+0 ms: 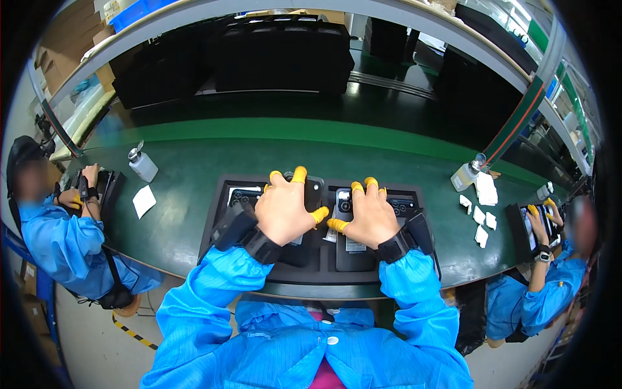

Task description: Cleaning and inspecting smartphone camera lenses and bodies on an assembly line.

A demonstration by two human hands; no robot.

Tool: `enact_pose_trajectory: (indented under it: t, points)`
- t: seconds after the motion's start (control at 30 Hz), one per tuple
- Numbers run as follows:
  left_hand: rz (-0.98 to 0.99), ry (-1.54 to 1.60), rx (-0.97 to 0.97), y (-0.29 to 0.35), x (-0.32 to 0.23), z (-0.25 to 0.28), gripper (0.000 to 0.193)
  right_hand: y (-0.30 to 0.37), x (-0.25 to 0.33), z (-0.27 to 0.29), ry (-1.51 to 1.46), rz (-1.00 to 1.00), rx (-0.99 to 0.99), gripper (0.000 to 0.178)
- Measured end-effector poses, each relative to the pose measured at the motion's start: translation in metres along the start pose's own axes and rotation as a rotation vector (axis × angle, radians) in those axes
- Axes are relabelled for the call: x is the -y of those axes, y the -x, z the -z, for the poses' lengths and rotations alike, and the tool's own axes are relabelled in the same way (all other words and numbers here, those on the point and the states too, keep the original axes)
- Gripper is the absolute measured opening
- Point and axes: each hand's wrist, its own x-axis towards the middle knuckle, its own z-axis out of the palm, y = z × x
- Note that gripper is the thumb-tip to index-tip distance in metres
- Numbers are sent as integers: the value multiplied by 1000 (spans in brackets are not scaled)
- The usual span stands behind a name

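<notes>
While both hands lie flat on the black tray (214, 223), each covers its own dark smartphone. Left hand (284, 209) has fingers spread over the left phone (310, 194), palm down, not pinching. Right hand (370, 217) lies spread the same way on the right phone (350, 249). Yellow rubbery finger cots (299, 174) cap the fingertips. Phones look glossy and slab-shaped, tray is matte with moulded slots, on a green conveyor belt (181, 188).

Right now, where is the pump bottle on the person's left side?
In the head view, the pump bottle stands on the green belt at upper left, just above a white square wipe and left of the black tray.
</notes>
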Motion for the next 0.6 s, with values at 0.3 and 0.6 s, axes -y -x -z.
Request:
enact_pose_trajectory:
  t: [0.3, 0.6]
  points:
    - [4, -259, -3, 5, 6, -16, 84, -3, -26, -1, -80, 110, -41, 72]
    - [161, -277, -307, 63, 130, 33, 45, 71, -117, 35, -59, -276, -176, 40]
